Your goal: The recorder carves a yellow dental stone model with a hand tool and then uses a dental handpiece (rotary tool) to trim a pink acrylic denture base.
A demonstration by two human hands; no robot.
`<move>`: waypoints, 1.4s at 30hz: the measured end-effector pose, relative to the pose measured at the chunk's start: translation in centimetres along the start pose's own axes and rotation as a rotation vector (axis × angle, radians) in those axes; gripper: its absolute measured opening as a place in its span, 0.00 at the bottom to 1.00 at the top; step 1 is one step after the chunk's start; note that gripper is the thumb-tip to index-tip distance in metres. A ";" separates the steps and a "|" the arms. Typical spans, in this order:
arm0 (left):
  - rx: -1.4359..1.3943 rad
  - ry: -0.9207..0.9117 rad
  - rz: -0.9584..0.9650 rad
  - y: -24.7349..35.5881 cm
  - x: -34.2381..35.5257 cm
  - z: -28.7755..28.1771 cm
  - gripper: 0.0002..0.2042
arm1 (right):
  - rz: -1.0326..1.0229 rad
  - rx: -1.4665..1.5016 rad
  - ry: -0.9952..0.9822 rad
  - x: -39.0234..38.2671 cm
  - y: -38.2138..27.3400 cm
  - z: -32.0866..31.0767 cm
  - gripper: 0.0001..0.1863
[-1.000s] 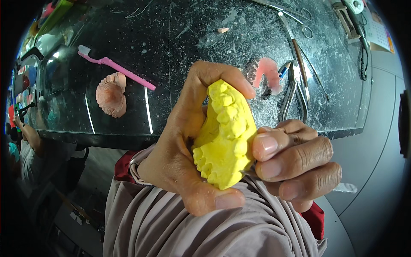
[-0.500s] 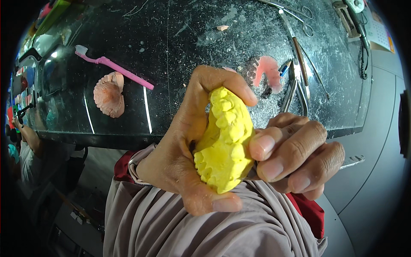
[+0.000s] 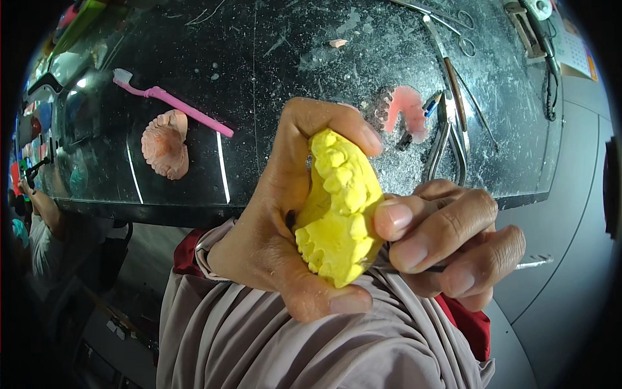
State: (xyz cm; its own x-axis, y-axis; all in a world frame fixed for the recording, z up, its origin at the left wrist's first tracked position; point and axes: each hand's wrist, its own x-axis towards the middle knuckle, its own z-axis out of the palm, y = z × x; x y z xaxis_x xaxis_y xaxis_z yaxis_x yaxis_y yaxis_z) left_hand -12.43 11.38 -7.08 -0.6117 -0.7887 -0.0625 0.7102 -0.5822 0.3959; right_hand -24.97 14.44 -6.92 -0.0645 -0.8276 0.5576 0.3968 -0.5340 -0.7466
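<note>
My left hand (image 3: 278, 214) is curled round a yellow dental cast (image 3: 340, 201), its teeth facing up along the top and lower left. My right hand (image 3: 453, 243) grips a thin metal instrument (image 3: 533, 262), whose tip is at the cast's lower right edge; the fingers crowd close against that side. Behind them on the dark glass worktop (image 3: 285, 45) lie a pink dental cast (image 3: 162, 146), a pink toothbrush (image 3: 188, 113) and a pink acrylic arch plate (image 3: 402, 107).
Pliers (image 3: 447, 149), scissors (image 3: 463, 32), long-handled tools (image 3: 457, 91) and a small blue item (image 3: 433, 106) lie at the right, amid white debris. A corded handpiece (image 3: 544, 45) sits at the far right. Another person's arm (image 3: 45, 211) is at the left edge.
Over the last second my right fingers have shifted slightly and the instrument's handle end has risen and moved right. The yellow cast has shifted only a little.
</note>
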 end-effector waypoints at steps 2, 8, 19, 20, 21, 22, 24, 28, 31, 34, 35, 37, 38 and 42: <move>-0.043 -0.205 0.072 0.2 0.1 -0.5 0.39 | 0.026 -0.036 -0.048 0.0 -0.3 -0.3 0.03; -0.029 -0.355 0.179 -1.1 0.7 -2.0 0.39 | 0.047 -0.161 -0.127 0.3 -1.7 -0.2 0.05; 0.041 0.075 0.028 0.3 0.1 0.1 0.30 | -0.029 0.093 0.177 0.0 0.3 0.5 0.11; -0.075 -0.001 -0.059 0.5 0.0 -0.4 0.27 | 0.005 0.073 0.187 -0.1 0.2 0.6 0.11; -0.172 -0.027 -0.082 0.4 -0.2 -0.7 0.22 | 0.030 0.092 0.188 -0.2 0.2 0.9 0.11; -0.174 -0.028 -0.083 0.3 -0.2 -0.8 0.22 | 0.031 0.090 0.188 -0.2 0.5 1.0 0.11; -0.252 -0.103 -0.105 0.2 -0.4 -1.1 0.21 | -0.158 0.010 0.134 -0.2 1.5 1.0 0.09; -0.218 -0.090 -0.102 0.5 -0.5 -1.3 0.21 | -0.158 -0.078 -0.077 0.0 1.5 -0.5 0.09; -0.208 -0.110 -0.120 0.4 -0.1 -1.1 0.20 | -0.109 -0.204 -0.160 0.3 0.2 -0.6 0.09; -0.240 -0.112 -0.136 0.1 0.1 -1.0 0.20 | -0.051 -0.459 -0.142 0.2 -0.8 -0.4 0.10; -0.243 -0.101 -0.131 0.1 -0.2 -1.1 0.20 | -0.060 -0.444 -0.146 0.1 -0.6 -0.3 0.10; -0.249 -0.082 -0.121 0.1 -0.7 -1.1 0.21 | -0.079 -0.416 -0.151 -0.2 -0.2 -0.2 0.10; -0.263 -0.081 -0.124 0.1 -0.8 -1.0 0.21 | -0.087 -0.417 -0.154 -0.3 -0.2 -0.2 0.10; -0.321 -0.085 -0.141 -0.2 -0.9 -0.3 0.21 | -0.118 -0.434 -0.162 -0.4 -0.6 -0.2 0.11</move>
State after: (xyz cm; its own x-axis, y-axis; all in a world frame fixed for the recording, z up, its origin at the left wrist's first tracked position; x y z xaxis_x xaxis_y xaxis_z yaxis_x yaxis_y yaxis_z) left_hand -11.98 12.12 -7.34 -0.7288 -0.6845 -0.0143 0.6816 -0.7274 0.0798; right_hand -25.35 15.10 -6.75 0.0708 -0.7376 0.6716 -0.0257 -0.6744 -0.7379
